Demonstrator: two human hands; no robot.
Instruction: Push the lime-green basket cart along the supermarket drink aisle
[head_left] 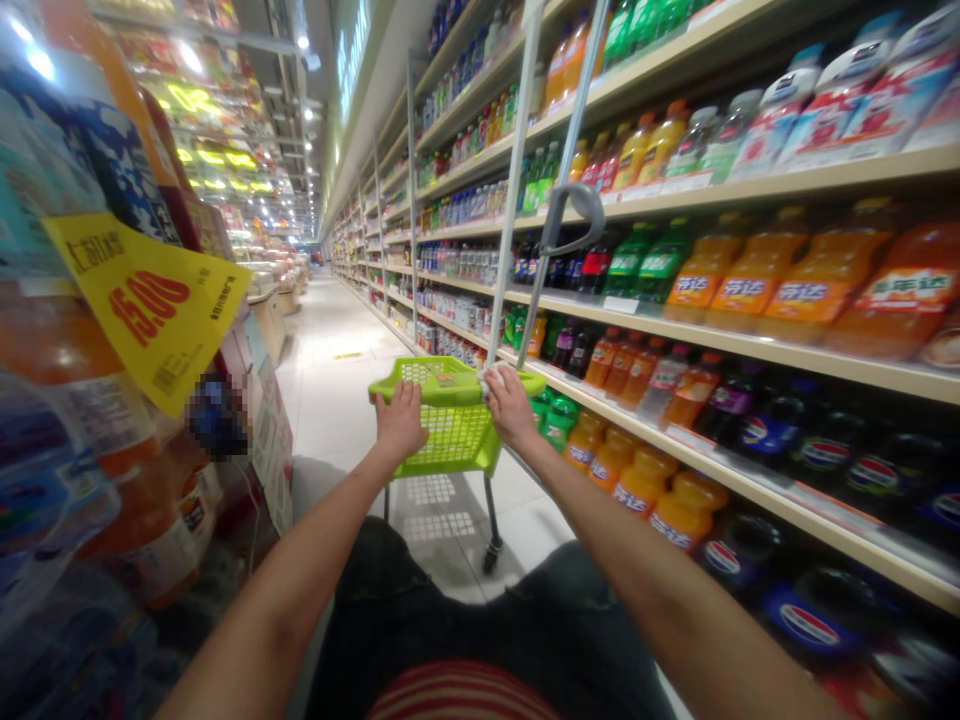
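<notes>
A green plastic shopping cart (451, 438) stands in front of me, with lattice basket walls and thin dark legs on casters. My left hand (402, 418) is on the left part of its green handle (454, 390), fingers over the top and thumb on the near side. At the handle's right end, my right hand (510, 408) presses a crumpled white tissue or cloth (493, 378) against it; its fingers are bent round this white piece. Whatever lies in the basket is mostly hidden behind the handle.
Shelves (750, 345) of bottled drinks line the right side, close to my right arm. A grey hooked rod (570, 218) leans near a shelf post. On the left stand stacked bottles with a yellow price tag (154, 305). A tiled aisle (322, 345) runs ahead.
</notes>
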